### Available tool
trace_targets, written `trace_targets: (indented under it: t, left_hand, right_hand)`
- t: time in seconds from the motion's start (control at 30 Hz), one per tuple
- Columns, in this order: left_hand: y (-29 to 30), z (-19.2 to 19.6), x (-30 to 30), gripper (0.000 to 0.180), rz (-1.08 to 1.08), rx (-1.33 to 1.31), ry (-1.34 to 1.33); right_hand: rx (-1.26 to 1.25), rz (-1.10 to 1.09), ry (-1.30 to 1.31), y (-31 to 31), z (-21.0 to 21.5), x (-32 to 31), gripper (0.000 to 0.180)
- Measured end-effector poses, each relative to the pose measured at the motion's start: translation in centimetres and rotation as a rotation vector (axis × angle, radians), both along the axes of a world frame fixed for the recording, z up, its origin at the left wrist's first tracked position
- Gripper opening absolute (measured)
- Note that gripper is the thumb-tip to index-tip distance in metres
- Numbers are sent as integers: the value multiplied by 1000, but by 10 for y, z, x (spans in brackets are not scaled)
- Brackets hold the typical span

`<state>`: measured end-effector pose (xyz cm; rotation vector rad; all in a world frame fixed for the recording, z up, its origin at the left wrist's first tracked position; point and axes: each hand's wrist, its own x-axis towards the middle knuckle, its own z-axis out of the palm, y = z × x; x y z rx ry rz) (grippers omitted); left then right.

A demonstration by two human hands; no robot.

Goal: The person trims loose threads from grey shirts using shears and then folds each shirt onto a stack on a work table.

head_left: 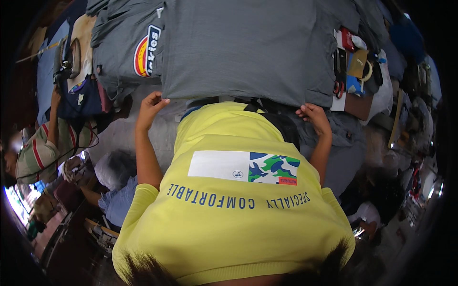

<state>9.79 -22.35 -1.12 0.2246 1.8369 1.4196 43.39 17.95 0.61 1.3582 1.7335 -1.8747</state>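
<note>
A plain dark grey T-shirt (238, 52) lies spread flat on the work surface in front of me, its straight lower edge toward my body. At the near left corner, my left hand (151, 108) pinches that edge between thumb and fingers. My right hand (316, 118) is closed at the near right part of the same edge, fingertips on the cloth. To the left lies more grey cloth with a colourful printed badge (147, 51), partly under the flat panel.
On the right are scissors (338, 88), a tape roll (367, 71), a red packet (347, 40) and a brown board (359, 106). Grey cloth (329, 143) hangs beside my right forearm. At the left, a person in a striped top (40, 152) works near dark cloth (82, 97).
</note>
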Motion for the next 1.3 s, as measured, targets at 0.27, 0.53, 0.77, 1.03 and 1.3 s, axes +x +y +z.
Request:
trace_targets:
  t: [0.27, 0.53, 0.77, 1.03, 1.3]
  left_hand:
    - [3, 7, -9, 15, -79, -18, -47]
    - [14, 26, -18, 16, -212, -56, -80]
    - [36, 117, -19, 21, -237, -17, 324]
    - [-8, 280, -24, 16, -788, 331, 1070]
    - [29, 317, -34, 13, -1196, 967, 600]
  right_hand:
    - [33, 90, 17, 14, 9, -2, 17]
    - [43, 178, 32, 14, 9, -6, 15]
    - [236, 43, 240, 24, 101, -16, 24]
    - [671, -434, 995, 22, 200, 56, 13]
    - [226, 508, 1679, 47, 226, 44, 11]
